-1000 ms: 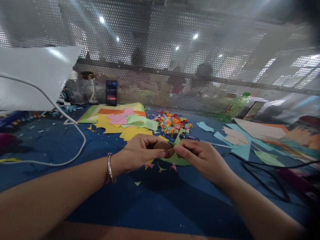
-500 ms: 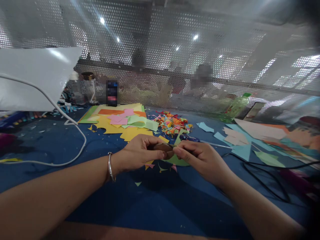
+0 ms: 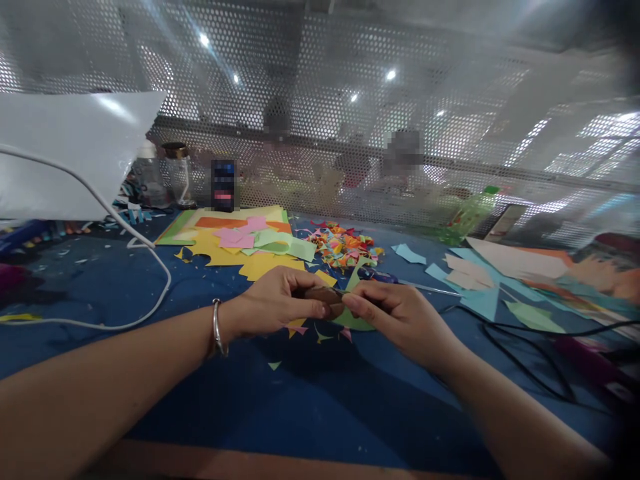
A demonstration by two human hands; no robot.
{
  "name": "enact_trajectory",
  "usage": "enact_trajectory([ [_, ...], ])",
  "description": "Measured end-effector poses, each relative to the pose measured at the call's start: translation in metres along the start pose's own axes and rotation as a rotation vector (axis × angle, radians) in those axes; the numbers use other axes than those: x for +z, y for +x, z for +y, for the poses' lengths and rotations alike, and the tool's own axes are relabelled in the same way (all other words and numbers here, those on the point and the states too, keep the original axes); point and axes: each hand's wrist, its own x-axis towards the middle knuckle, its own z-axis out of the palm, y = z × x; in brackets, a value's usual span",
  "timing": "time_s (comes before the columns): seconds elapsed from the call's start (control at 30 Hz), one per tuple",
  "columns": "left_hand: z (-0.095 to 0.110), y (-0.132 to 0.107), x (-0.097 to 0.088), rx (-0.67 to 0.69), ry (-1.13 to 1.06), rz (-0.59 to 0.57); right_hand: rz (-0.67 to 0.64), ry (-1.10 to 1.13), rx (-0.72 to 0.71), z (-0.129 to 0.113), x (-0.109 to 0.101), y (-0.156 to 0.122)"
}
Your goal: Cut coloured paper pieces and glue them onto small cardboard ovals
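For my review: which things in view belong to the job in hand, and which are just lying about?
Belongs to the job:
brown piece, held by the left hand, with the right hand pinching its edge
green paper close by, probably

Lying about, as far as I can judge:
white cable
brown-lidded jar
green-capped bottle

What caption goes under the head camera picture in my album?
Left hand holding a brown piece, right hand pinching at its edge, above a blue table scattered with colourful paper scraps.

The held piece [image 3: 324, 295] looked brown to me, the tabletop [image 3: 235, 413] blue, the paper scraps [image 3: 345, 245] multicoloured, the bangle [image 3: 217, 328] silver.
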Motion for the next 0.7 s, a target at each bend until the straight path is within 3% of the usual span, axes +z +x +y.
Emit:
enact_trajectory([
  [0.7, -0.0019, 0.0014, -0.0070, -0.085, 0.033, -0.062, -0.033, -0.001, 0.003, -0.0003, 0.0034, 0.0013],
])
